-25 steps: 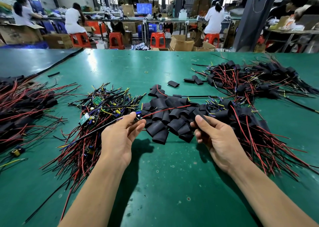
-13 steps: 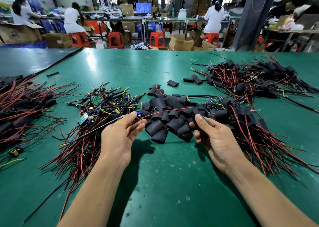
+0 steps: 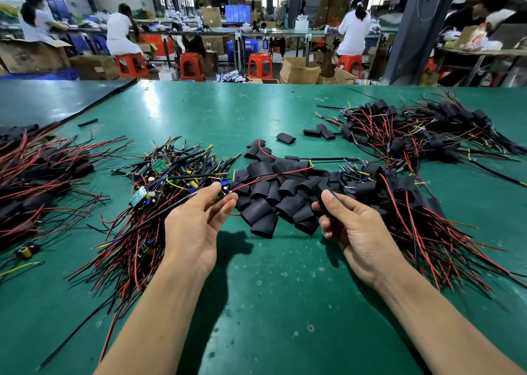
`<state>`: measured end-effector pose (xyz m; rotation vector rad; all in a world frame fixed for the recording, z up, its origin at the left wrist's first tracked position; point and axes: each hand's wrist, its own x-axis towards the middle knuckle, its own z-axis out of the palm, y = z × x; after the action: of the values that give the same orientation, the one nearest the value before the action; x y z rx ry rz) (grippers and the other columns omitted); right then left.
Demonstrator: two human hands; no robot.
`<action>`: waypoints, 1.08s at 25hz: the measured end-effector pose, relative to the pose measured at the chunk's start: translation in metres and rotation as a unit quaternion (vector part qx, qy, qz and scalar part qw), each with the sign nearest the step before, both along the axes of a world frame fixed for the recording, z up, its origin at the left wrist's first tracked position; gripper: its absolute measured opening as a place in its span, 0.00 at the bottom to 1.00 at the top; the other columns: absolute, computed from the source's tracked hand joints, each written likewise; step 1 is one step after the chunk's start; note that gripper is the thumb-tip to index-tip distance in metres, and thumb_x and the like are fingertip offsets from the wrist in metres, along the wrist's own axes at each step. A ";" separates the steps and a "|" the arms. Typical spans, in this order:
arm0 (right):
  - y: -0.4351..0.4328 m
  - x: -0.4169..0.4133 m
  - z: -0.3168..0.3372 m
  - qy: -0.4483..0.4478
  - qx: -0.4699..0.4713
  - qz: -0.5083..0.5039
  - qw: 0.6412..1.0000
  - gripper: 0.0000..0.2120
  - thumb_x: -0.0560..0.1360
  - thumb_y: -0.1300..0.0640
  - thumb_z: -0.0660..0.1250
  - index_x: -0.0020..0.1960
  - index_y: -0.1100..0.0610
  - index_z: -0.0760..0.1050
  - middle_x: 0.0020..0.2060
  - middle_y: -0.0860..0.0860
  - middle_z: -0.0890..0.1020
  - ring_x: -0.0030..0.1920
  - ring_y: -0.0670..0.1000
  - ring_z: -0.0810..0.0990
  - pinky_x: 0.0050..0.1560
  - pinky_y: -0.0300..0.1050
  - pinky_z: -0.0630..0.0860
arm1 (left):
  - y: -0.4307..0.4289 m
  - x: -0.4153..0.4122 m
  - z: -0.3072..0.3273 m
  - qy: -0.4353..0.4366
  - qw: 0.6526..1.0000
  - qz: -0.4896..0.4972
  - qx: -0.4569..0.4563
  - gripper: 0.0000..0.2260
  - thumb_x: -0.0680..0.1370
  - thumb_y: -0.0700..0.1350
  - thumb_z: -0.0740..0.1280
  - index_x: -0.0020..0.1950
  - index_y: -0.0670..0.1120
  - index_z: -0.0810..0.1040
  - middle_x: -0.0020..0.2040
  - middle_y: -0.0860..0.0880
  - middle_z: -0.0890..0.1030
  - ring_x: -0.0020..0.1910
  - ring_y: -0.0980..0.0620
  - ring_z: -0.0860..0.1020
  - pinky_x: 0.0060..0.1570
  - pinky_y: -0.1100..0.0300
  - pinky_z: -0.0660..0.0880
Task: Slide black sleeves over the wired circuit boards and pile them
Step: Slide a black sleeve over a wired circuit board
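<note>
— Closest in, what are the hands doing?

— Both forearms reach out over the green table (image 3: pixel 285 303). Take the gap between the hands as the dial's centre, with 12 pointing away from the wearer. The left hand (image 3: pixel 196 226) sits at 9 o'clock. Its thumb and fingers pinch a small circuit board (image 3: pixel 225 189) with a blue part on it. The board's red wire (image 3: pixel 273 176) trails off toward 1 o'clock.

— And the other one?

— At 3 o'clock, the right hand (image 3: pixel 356 232) grips 1 black sleeve (image 3: pixel 321 196) between its thumb and curled fingers. Board and sleeve are apart, the board not yet inside.

— What lies just beyond them?

— At 12 o'clock there is a heap of empty sleeves (image 3: pixel 279 200), overlapping on the table. At 10 o'clock is a tangle of bare boards (image 3: pixel 159 186) with red, black and yellow leads. At 2 o'clock is a pile of sleeved boards (image 3: pixel 405 192), its red wires fanning toward the near edge.

— Farther out?

— A 2nd sleeved pile (image 3: pixel 42 172) lies far out at 9 o'clock and a 3rd sleeved pile (image 3: pixel 413 129) at 1 o'clock. A few loose sleeves (image 3: pixel 286 137) lie just left of the 3rd. Past the table's far edge stand red stools (image 3: pixel 259 65), cardboard boxes (image 3: pixel 299 70) and people in white (image 3: pixel 353 29) seated at benches.
</note>
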<state>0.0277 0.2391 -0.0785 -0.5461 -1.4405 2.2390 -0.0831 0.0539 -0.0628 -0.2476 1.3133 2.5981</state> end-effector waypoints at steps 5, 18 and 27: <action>-0.001 0.000 0.001 0.017 -0.004 0.010 1.000 0.13 0.68 0.53 0.72 0.49 0.60 0.81 0.40 0.53 0.85 0.29 0.45 0.73 0.29 0.35 0.70 | 0.002 0.004 0.001 0.000 1.000 -0.026 -0.017 0.05 0.75 0.33 0.71 0.40 0.38 0.80 0.34 0.44 0.83 0.34 0.48 0.84 0.34 0.64 0.81; 0.004 0.002 0.000 0.031 -0.003 0.003 1.000 0.10 0.68 0.55 0.74 0.48 0.57 0.82 0.37 0.52 0.82 0.28 0.45 0.71 0.28 0.36 0.68 | 0.001 0.003 -0.001 -0.006 0.999 -0.034 -0.037 0.03 0.74 0.34 0.72 0.40 0.38 0.80 0.32 0.43 0.82 0.33 0.47 0.84 0.34 0.63 0.81; 0.007 0.002 -0.001 0.028 -0.012 0.044 0.999 0.04 0.66 0.59 0.74 0.35 0.52 0.82 0.28 0.47 0.65 0.23 0.44 0.61 0.24 0.36 0.58 | 0.002 0.003 -0.003 0.004 0.996 -0.050 -0.068 0.04 0.74 0.37 0.72 0.42 0.39 0.79 0.30 0.45 0.81 0.29 0.50 0.82 0.31 0.63 0.80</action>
<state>0.0292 0.2466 -0.0792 -0.4308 -1.4367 2.3226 -0.0803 0.0556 -0.0658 -0.1883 1.4677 2.4336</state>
